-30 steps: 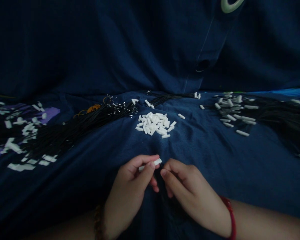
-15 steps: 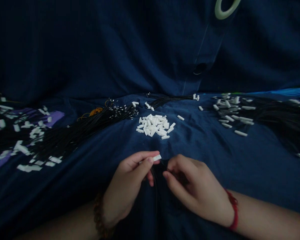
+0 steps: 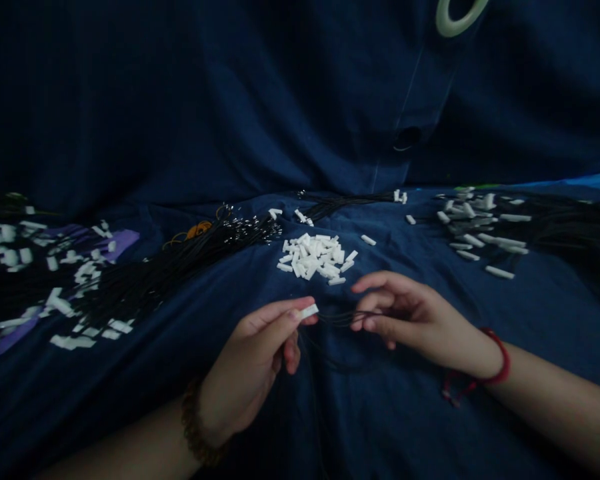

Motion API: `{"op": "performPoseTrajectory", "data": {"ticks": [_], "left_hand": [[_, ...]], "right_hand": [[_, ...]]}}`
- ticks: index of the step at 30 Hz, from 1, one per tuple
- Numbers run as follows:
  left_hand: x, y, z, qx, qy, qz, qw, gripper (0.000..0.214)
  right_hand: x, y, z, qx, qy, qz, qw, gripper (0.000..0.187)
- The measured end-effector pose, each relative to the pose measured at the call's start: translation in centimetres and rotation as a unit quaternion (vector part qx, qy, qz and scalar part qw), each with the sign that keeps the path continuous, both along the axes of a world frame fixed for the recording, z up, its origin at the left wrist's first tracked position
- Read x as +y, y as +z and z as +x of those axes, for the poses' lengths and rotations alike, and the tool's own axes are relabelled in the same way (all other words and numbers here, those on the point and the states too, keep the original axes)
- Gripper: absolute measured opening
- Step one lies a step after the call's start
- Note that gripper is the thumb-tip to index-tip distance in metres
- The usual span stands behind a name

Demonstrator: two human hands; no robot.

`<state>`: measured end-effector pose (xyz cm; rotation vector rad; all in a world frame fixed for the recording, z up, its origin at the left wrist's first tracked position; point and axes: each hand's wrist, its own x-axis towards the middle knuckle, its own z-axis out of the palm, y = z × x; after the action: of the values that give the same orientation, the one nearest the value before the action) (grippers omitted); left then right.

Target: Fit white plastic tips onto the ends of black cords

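Note:
My left hand [image 3: 245,363] pinches a small white plastic piece [image 3: 307,311] between thumb and fingers. A thin black cord [image 3: 337,319] runs from that piece to my right hand [image 3: 405,313], whose thumb and fingertips close on it. A loose pile of similar white pieces [image 3: 313,259] lies just beyond both hands on the dark blue cloth [image 3: 420,413]. A wooden bead bracelet [image 3: 193,427] circles my left wrist, and a red string bracelet [image 3: 497,363] circles my right.
A bundle of black cords with metal clasps [image 3: 180,260] lies to the left among scattered white pieces. Another cord bundle [image 3: 565,227] and white pieces [image 3: 470,227] lie to the right. An orange object [image 3: 199,231] sits behind the left bundle. Blue fabric rises behind everything.
My right hand has moved up and to the right, drawing the black cord out taut. My left hand has shifted slightly up and left, still pinching the white piece.

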<state>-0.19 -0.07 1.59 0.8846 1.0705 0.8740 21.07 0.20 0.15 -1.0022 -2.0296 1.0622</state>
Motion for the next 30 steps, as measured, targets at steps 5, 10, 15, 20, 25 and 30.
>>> {"op": "performPoseTrajectory", "data": {"ticks": [5,10,15,20,25,30], "left_hand": [[0.3,-0.2,0.0,0.018,0.003,-0.006,1.0,0.023],[0.2,-0.2,0.1,0.034,-0.01,-0.004,0.999,0.023],[-0.1,-0.3,0.1,0.041,-0.032,-0.003,0.999,0.024],[-0.3,-0.5,0.1,0.053,-0.027,0.011,0.998,0.028],[-0.3,-0.6,0.2,0.062,-0.026,0.034,0.997,0.029],[-0.2,-1.1,0.1,0.059,-0.013,0.043,0.997,0.029]], "right_hand": [[-1.4,0.4,-0.9,-0.099,-0.014,0.123,0.987,0.041],[-3.6,1.6,-2.9,-0.217,-0.029,0.357,0.908,0.033],[-5.0,1.4,-4.7,-0.172,-0.056,0.38,0.907,0.022],[-5.0,0.9,-4.5,-0.12,-0.053,0.375,0.918,0.024],[-5.1,1.6,-3.2,-0.042,-0.017,0.358,0.933,0.019],[-6.5,1.9,-1.7,-0.083,0.019,0.282,0.956,0.018]]}}
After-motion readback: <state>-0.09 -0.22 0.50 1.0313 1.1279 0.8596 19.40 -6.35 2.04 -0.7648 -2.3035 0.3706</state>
